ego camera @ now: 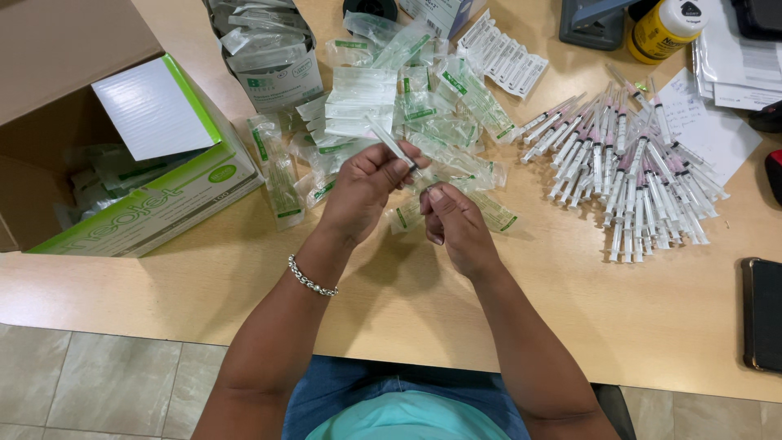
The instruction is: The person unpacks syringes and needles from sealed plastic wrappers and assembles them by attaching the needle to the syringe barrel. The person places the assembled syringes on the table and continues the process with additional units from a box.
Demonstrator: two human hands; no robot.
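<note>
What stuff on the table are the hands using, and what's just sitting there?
In use:
left hand holding a syringe
right hand
wrapped syringes
assembled syringes pile
green-and-white box

Lying about:
yellow bottle
papers
phone

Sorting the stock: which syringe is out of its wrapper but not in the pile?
The syringe pinched in the left hand, above the wrapped packets; the other bare ones lie in the pile.

Bright, even indoor light falls from above on the desk (407,301), with soft, short shadows under the forearms and beside the cardboard box (57,106). Mild glare shines off the clear plastic wrappers (366,98). Focus is sharp at the centre; the edges bend slightly and the phone (762,314) is cut off.
</note>
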